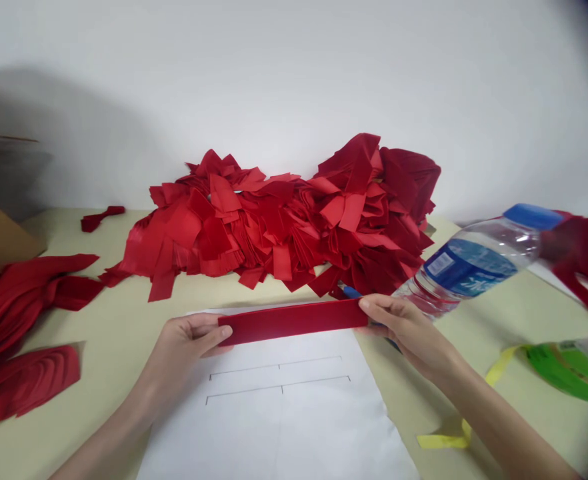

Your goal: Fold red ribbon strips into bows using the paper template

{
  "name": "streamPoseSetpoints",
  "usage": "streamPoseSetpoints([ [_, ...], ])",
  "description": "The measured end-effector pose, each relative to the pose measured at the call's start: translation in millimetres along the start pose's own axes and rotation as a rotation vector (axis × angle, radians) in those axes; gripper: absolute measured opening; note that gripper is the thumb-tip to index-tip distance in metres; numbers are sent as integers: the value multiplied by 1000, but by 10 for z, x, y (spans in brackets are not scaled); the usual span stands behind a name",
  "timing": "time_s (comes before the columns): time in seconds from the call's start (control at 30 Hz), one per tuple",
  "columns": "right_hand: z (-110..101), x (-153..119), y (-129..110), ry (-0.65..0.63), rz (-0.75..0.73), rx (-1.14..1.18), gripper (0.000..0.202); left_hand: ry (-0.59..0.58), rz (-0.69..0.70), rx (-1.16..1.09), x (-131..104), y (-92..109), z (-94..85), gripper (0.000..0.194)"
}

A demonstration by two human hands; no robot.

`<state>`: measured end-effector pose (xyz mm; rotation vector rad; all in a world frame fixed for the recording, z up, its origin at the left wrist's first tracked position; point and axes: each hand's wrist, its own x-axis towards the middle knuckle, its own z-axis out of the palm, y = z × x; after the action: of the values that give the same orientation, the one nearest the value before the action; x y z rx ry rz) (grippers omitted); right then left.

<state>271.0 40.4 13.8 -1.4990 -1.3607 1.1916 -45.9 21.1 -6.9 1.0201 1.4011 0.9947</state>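
Observation:
A dark red velvety ribbon strip (294, 321) is stretched nearly level between my two hands. My left hand (194, 337) pinches its left end, thumb on the front face. At the other end my right hand (399, 323) grips the corner between thumb and fingers. Below the strip lies a white paper sheet (284, 433) marked with two thin ruled lines, each with short ticks at the ends and middle. Behind it rises a large heap of red ribbon pieces (274, 227). A bit of something blue shows beside my right hand, mostly hidden.
A clear plastic bottle with a blue cap (479, 260) leans at the right. Near it lies a green roll (569, 370) with a yellow tape (467, 427). Stacked red strips (24, 307) lie at the left, and a small red bow-like piece (101, 217) sits farther back.

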Motion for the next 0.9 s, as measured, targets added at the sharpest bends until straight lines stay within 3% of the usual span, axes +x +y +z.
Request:
streamPoseSetpoints([
  [0.2,20,6,25,-44,95,101,31,22,-51,-37,-17,22,15,22],
  [0.47,59,-8,-21,-64,95,77,38,71,-69,28,-57,63,30,20],
  [0.77,51,-10,-26,-122,77,97,33,121,-34,45,-64,85,60,18],
  [0.9,55,-10,-22,-122,88,107,32,89,-47,44,-72,85,47,18],
])
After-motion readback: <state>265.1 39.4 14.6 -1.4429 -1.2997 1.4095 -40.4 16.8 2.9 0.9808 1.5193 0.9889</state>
